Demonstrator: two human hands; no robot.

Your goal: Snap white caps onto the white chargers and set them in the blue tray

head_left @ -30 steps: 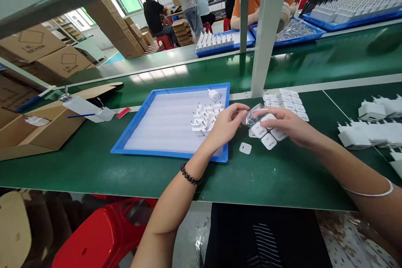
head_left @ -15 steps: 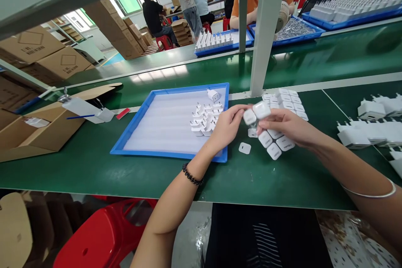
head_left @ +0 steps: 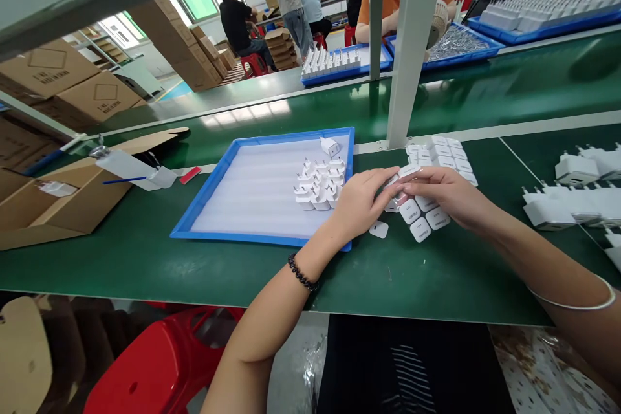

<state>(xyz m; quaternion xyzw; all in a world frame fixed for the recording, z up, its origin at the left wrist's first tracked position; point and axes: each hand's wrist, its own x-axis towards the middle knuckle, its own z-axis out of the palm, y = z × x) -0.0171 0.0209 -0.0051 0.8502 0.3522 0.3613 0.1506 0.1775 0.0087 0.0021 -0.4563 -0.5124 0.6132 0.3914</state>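
Note:
My left hand [head_left: 361, 202] and my right hand [head_left: 445, 193] meet over the green bench, fingers closed around small white charger pieces. One white charger piece [head_left: 409, 170] shows between the fingertips; the rest is hidden by the fingers. Just below my right hand sits a cluster of white square chargers [head_left: 420, 229], printed faces up. A flat white cover with a slot [head_left: 378, 229] lies near the heel of my left hand. Left of that hand, a blue-rimmed tray [head_left: 262, 240] holds several white plug chargers [head_left: 320, 184] with pins up and one lying apart [head_left: 330, 146].
Behind my right hand stands a block of white chargers [head_left: 444, 156]. More plug chargers [head_left: 565, 207] line the right side. A metal post [head_left: 405, 77] rises at the bench's back. An open carton [head_left: 68, 213] sits left, a red stool [head_left: 145, 362] below. People sit beyond.
My left hand has moved right and its fingers have closed over the pieces at my right fingertips. The two white pieces seen apart earlier are now mostly covered.

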